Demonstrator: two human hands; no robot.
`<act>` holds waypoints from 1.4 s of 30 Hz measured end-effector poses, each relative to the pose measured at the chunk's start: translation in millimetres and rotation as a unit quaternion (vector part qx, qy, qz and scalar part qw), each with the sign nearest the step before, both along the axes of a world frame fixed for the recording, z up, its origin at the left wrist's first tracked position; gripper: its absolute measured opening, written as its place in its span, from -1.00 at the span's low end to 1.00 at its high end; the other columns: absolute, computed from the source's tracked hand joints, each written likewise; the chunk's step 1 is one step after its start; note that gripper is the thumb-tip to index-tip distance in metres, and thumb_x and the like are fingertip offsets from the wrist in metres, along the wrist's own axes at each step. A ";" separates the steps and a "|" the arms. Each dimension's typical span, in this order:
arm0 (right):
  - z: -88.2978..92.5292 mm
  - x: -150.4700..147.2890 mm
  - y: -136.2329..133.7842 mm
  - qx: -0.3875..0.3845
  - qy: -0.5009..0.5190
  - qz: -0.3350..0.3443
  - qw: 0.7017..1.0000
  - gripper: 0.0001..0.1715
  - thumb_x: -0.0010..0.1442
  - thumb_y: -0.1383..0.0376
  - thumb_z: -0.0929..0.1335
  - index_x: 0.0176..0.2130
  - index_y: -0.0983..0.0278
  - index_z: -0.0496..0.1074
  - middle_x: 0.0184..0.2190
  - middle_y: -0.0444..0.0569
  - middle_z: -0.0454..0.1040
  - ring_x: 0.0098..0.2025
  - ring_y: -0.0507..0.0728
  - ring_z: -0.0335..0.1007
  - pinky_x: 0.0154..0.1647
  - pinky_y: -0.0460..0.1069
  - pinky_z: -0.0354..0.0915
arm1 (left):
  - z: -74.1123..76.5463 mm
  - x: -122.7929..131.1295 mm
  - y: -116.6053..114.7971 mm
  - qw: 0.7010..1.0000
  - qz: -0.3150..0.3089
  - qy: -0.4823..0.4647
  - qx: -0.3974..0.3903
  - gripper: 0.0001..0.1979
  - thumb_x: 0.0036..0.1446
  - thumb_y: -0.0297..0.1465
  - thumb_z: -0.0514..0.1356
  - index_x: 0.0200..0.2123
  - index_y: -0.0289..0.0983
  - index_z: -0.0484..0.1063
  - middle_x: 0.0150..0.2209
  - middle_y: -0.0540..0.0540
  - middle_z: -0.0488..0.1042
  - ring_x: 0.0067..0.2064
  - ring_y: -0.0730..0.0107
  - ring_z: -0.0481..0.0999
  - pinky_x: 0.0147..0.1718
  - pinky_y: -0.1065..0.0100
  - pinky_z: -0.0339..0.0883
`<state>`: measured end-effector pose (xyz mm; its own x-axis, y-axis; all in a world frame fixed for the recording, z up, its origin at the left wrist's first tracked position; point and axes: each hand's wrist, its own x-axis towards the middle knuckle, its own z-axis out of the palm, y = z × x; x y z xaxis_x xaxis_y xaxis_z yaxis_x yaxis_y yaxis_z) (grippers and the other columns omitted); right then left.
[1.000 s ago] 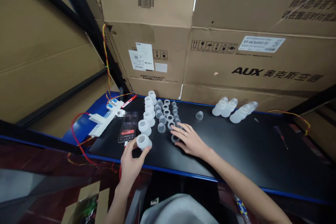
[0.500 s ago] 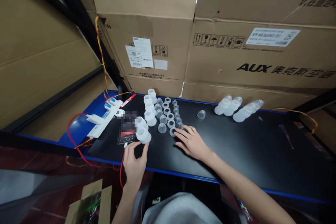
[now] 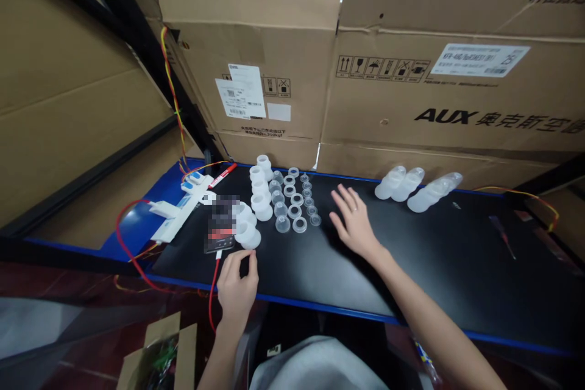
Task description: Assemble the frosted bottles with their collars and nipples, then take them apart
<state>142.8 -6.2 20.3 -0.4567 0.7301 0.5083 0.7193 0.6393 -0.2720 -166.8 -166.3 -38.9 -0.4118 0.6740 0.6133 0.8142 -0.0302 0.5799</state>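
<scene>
My left hand [image 3: 237, 285] rests at the table's front edge, its fingers loosely curved and apart, holding nothing visible. Just beyond its fingertips stands the nearest of several frosted white bottles [image 3: 248, 235] in a leaning row. My right hand [image 3: 357, 225] is open over the black tabletop, fingers spread; the spot where a lone clear dome cap stood is hidden behind it. Between the hands lie rows of small parts: clear dome caps [image 3: 282, 223], white collar rings [image 3: 299, 225] and clear flat-rimmed nipple-like pieces [image 3: 315, 219].
Several capped frosted bottles [image 3: 423, 198] stand at the back right. A screwdriver [image 3: 503, 236] lies farther right. A power strip [image 3: 178, 213], a red marker [image 3: 223, 175] and a phone-like device [image 3: 220, 244] with a red cable are at left. Cardboard walls [image 3: 283, 73] rise behind the table [image 3: 292, 274].
My right hand has left the row of rings and clear pieces and moved right and away from me. My left hand has drawn slightly back from the nearest bottle.
</scene>
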 end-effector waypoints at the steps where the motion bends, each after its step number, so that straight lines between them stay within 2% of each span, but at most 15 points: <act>1: -3.4 8.7 9.2 0.005 0.018 -0.047 0.999 -0.27 0.53 0.21 0.27 0.56 0.21 0.10 0.59 0.23 0.03 0.59 0.51 -0.08 0.49 0.51 0.10 | 0.1 -0.2 0.0 1.000 -0.003 0.003 -0.001 -0.89 0.41 -0.34 0.25 -0.17 -0.21 0.58 -0.19 -0.14 0.66 -0.13 0.19 0.66 -0.02 0.19 0.50; 3: -11.2 25.1 25.6 -0.004 0.034 -0.098 0.995 -0.31 0.48 0.21 0.30 0.49 0.29 0.22 0.51 0.34 0.16 0.53 0.54 0.06 0.44 0.52 0.16 | 1.1 -0.3 0.1 1.000 -0.006 0.011 -0.001 -0.89 0.40 -0.35 0.26 -0.19 -0.21 0.58 -0.21 -0.13 0.66 -0.15 0.18 0.65 -0.04 0.20 0.49; 6: -17.1 40.4 36.9 -0.059 0.056 -0.064 0.995 -0.50 0.45 0.22 0.32 0.31 0.24 0.43 0.27 0.26 0.49 0.30 0.43 0.43 0.30 0.40 0.36 | 3.2 -0.2 0.2 0.999 -0.015 0.028 0.008 -0.92 0.39 -0.37 0.27 -0.19 -0.19 0.58 -0.23 -0.11 0.67 -0.17 0.20 0.65 -0.07 0.22 0.49; 8: -12.9 39.7 31.7 -0.070 0.090 -0.040 0.993 -0.59 0.45 0.21 0.34 0.22 0.21 0.48 0.15 0.17 0.59 0.16 0.37 0.54 0.20 0.32 0.42 | 4.3 0.0 0.1 0.999 -0.018 0.035 0.014 -0.93 0.38 -0.38 0.28 -0.18 -0.19 0.58 -0.23 -0.10 0.67 -0.18 0.21 0.65 -0.07 0.23 0.49; 11: 3.0 21.8 7.1 -0.032 0.137 -0.004 0.990 -0.63 0.44 0.17 0.42 0.18 0.19 0.47 0.11 0.15 0.62 0.11 0.35 0.55 0.17 0.28 0.40 | 5.2 0.8 -0.1 0.999 -0.018 0.041 0.019 -0.95 0.38 -0.40 0.28 -0.18 -0.19 0.57 -0.23 -0.08 0.67 -0.19 0.23 0.65 -0.07 0.24 0.48; 15: 18.9 -16.5 -31.7 -0.055 0.101 0.165 0.980 -0.67 0.42 0.17 0.49 0.12 0.16 0.49 0.10 0.11 0.66 0.15 0.32 0.53 0.20 0.26 0.38 | 6.5 1.5 -0.6 0.998 -0.021 0.060 0.017 -0.95 0.37 -0.44 0.29 -0.19 -0.19 0.57 -0.25 -0.07 0.66 -0.20 0.25 0.63 -0.11 0.28 0.46; 18: 14.7 -39.7 -47.5 -0.094 0.061 0.239 0.965 -0.67 0.44 0.20 0.48 0.14 0.16 0.47 0.16 0.09 0.64 0.27 0.31 0.46 0.25 0.27 0.36 | 7.9 0.1 -1.8 0.996 -0.047 0.071 0.019 -0.93 0.34 -0.48 0.30 -0.21 -0.19 0.56 -0.27 -0.05 0.66 -0.21 0.26 0.62 -0.11 0.28 0.46; 22: -0.2 -56.4 -51.5 -0.095 0.025 0.275 0.956 -0.69 0.46 0.21 0.45 0.15 0.16 0.47 0.23 0.06 0.61 0.38 0.30 0.36 0.31 0.29 0.34 | 8.4 -3.5 -4.9 0.990 -0.104 0.094 0.032 -0.90 0.30 -0.52 0.33 -0.22 -0.19 0.56 -0.27 -0.05 0.67 -0.17 0.23 0.64 0.00 0.23 0.49; 24: -4.6 -61.8 -51.1 -0.067 0.012 0.265 0.962 -0.66 0.47 0.23 0.43 0.20 0.15 0.48 0.32 0.08 0.53 0.42 0.32 0.30 0.34 0.30 0.34 | 7.7 -4.6 -6.2 0.988 -0.110 0.102 0.033 -0.90 0.29 -0.52 0.33 -0.21 -0.20 0.56 -0.26 -0.06 0.67 -0.15 0.21 0.65 0.02 0.21 0.50; 27: -4.9 -69.6 -50.8 -0.022 -0.018 0.226 0.974 -0.53 0.46 0.25 0.42 0.30 0.14 0.47 0.49 0.16 0.29 0.47 0.41 0.19 0.38 0.36 0.31 | 6.2 -4.8 -6.4 0.989 -0.100 0.106 0.035 -0.91 0.29 -0.51 0.33 -0.20 -0.20 0.56 -0.25 -0.07 0.68 -0.15 0.20 0.66 0.00 0.19 0.51; 30: -1.5 -76.9 -50.6 -0.021 -0.054 0.200 0.978 -0.41 0.46 0.17 0.43 0.39 0.13 0.41 0.57 0.22 0.10 0.53 0.49 0.08 0.42 0.42 0.26 | 5.6 -3.7 -5.4 0.989 -0.093 0.111 0.038 -0.93 0.30 -0.49 0.33 -0.19 -0.21 0.56 -0.24 -0.08 0.68 -0.15 0.19 0.66 0.00 0.19 0.51; 34: 3.0 -81.2 -47.6 -0.026 -0.074 0.188 0.979 -0.33 0.48 0.05 0.41 0.46 0.10 0.33 0.60 0.25 -0.01 0.57 0.51 -0.01 0.46 0.45 0.19 | 5.7 -2.3 -4.9 0.991 -0.083 0.103 0.036 -0.96 0.33 -0.46 0.31 -0.20 -0.22 0.57 -0.25 -0.10 0.68 -0.17 0.19 0.67 -0.04 0.22 0.51; 37: 8.9 -69.9 -36.5 -0.014 -0.079 0.178 0.981 -0.24 0.48 0.00 0.40 0.51 0.13 0.25 0.60 0.26 -0.03 0.60 0.52 -0.08 0.50 0.46 0.14 | 4.7 -2.3 -5.7 0.991 -0.077 0.104 0.032 -0.96 0.33 -0.45 0.31 -0.19 -0.22 0.59 -0.23 -0.10 0.69 -0.17 0.19 0.67 -0.03 0.21 0.50; 39: 16.0 -50.4 -21.7 0.007 -0.068 0.120 0.990 -0.23 0.46 0.03 0.40 0.51 0.14 0.24 0.61 0.25 -0.04 0.61 0.54 -0.13 0.52 0.49 0.07 | 3.6 -2.4 -6.0 0.991 -0.077 0.108 0.036 -0.96 0.32 -0.46 0.32 -0.18 -0.22 0.59 -0.23 -0.10 0.69 -0.17 0.19 0.67 0.00 0.20 0.50; 42: 28.6 -3.2 10.4 0.064 -0.023 -0.075 0.995 -0.36 0.43 0.12 0.41 0.41 0.15 0.39 0.62 0.21 -0.13 0.62 0.62 -0.27 0.50 0.61 -0.08 | 2.3 -2.4 -5.2 0.989 -0.074 0.114 0.048 -0.95 0.31 -0.48 0.33 -0.18 -0.22 0.58 -0.23 -0.09 0.69 -0.18 0.20 0.67 -0.01 0.21 0.50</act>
<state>139.6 4.2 48.9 -0.3723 0.7231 0.5819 0.8194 0.5505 -0.1599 -169.2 -171.6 -36.6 -0.1556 0.6507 0.7433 0.9064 -0.2052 0.3694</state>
